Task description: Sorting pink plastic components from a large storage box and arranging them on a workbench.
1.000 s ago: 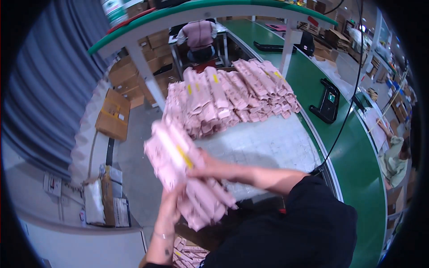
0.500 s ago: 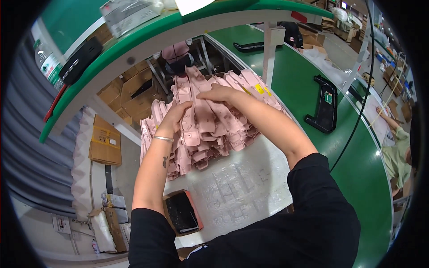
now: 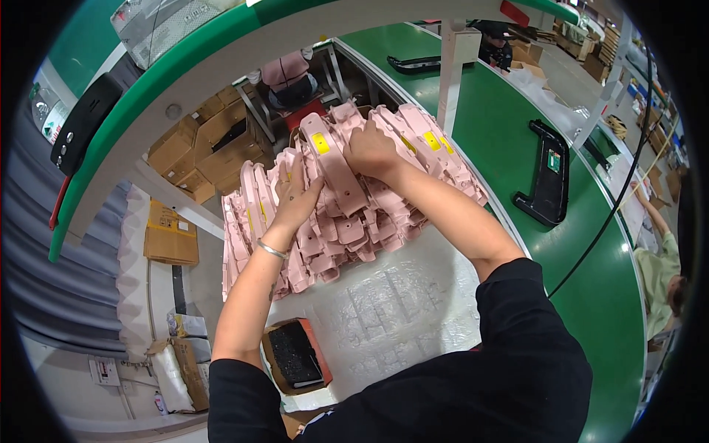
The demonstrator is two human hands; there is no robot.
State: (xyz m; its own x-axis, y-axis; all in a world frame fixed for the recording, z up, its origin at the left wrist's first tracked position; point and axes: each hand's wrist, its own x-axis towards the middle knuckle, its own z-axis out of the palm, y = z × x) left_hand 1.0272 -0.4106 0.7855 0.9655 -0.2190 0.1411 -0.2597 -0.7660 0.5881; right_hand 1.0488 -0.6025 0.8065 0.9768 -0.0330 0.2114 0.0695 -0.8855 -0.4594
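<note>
A heap of pink moulded plastic parts (image 3: 347, 232), long and ribbed, stands on a table covered in clear film (image 3: 399, 295). On top lies one long pink plastic part (image 3: 341, 183) with a yellow label facing up. My right hand (image 3: 371, 151) is curled over its right side, the fingertips hidden among the parts. My left hand (image 3: 297, 198) rests to the left of it with fingers stretched and apart, touching the pile. Whether the left thumb presses on the labelled part is hard to see.
A small open box (image 3: 317, 347) with black contents sits near me. On the right, a green conveyor (image 3: 591, 295) carries black plastic parts (image 3: 550, 173). A green-edged shelf (image 3: 207, 55) arches overhead. Cardboard boxes (image 3: 214, 140) stand beyond the pile; people are farther off.
The top part has been turned so its yellow label shows. My left hand has loosened and spread its fingers, while my right hand has curled further over. The view has shifted slightly.
</note>
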